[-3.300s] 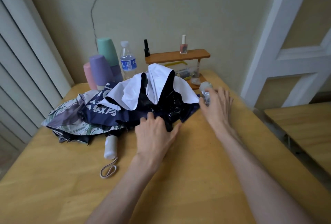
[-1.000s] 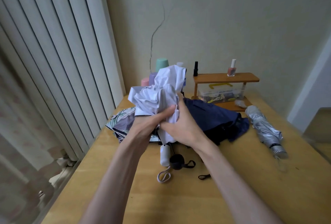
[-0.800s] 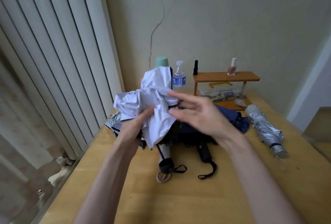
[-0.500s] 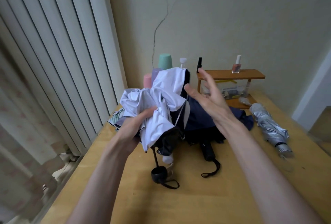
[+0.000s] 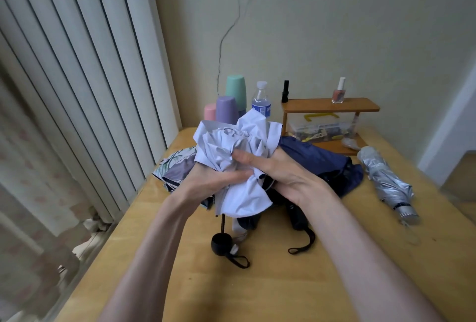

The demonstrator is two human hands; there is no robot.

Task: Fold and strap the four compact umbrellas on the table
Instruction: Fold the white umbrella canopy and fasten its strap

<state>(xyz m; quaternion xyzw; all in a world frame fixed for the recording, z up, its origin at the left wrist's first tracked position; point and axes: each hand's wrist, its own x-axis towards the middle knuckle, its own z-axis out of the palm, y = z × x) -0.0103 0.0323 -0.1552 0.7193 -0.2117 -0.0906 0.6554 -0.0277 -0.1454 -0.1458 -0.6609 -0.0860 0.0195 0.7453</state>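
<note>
White umbrella is being held at twelve o'clock over the surface, the left hand and right hand both clenching its crumpled canopy, seemingly gathering loose folds for strapping.

White umbrella: plain white canopy, black handle. Navy umbrella, three o'clock of it: plain dark blue. Silver umbrella, further toward three o'clock: metallic grey. Leaf-print umbrella, nine o'clock: green leaves on lilac. Table: honey-yellow wood.

Left hand, right hand — curled, close together
</note>
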